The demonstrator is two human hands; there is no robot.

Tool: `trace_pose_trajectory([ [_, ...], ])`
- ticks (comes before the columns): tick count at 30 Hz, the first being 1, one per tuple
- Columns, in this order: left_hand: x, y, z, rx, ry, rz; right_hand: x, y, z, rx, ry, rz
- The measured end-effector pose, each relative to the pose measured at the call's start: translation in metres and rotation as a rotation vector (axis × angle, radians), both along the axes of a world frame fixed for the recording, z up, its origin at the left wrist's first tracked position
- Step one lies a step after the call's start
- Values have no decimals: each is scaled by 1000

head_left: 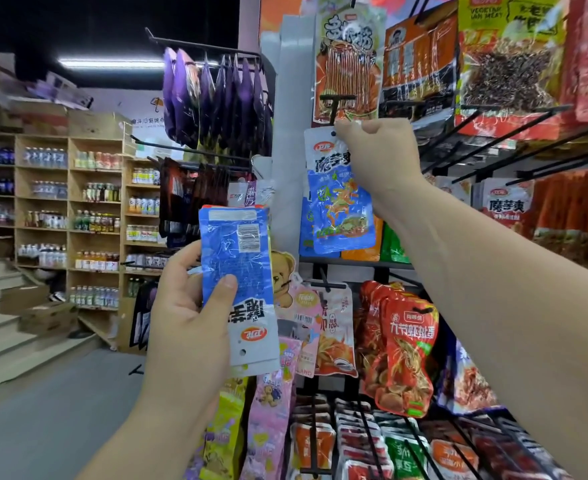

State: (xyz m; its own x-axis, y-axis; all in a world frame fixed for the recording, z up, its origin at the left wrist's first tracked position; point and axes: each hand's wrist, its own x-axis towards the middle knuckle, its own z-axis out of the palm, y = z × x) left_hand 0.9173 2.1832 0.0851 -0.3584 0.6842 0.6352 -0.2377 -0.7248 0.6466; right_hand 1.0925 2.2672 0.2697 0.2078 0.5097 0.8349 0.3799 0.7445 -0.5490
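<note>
Blue packet [341, 209], pinched by raised right hand [377, 150] — left hand [185, 317], fingers gripping packet stack [240, 268]

The right hand [377, 150] pinched a blue packet [337, 199] at its hook [335, 109]; the left hand [188, 327] gripped a packet stack [240, 271] upside down.

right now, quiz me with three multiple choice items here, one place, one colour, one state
1. Where is the single packet that the right hand pinches?
A on the floor B by a rack hook C on the drinks shelves
2. What colour is the stack of packets in the left hand?
A blue B green C purple
3. How is that stack held?
A folded B logo upright C upside down
B: its top is up by the hook. A: blue backs show. C: logo and hang hole sit lowest.
</note>
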Motion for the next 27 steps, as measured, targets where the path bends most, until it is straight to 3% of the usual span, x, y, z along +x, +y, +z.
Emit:
trace_pose_trajectory([
  [3, -1, 2, -1, 7, -8, -1, 5, 7, -1, -52, 21, 40],
  [10, 3, 1, 1, 9, 11, 0, 1, 33, -9, -148, -58, -133],
  [15, 3, 1, 2, 5, 16, -2, 4, 54, -6, -233, -185, -292],
  [22, -1, 8, 5, -4, 6, -11, 3, 75, -16, -447, -317, -329],
  [24, -2, 8, 4, -6, 6, -6, 7, 63, -20, -430, -429, -350],
  [27, 0, 8, 2, -13, 8, -11, 12, 38, -31, -203, -691, -580],
])
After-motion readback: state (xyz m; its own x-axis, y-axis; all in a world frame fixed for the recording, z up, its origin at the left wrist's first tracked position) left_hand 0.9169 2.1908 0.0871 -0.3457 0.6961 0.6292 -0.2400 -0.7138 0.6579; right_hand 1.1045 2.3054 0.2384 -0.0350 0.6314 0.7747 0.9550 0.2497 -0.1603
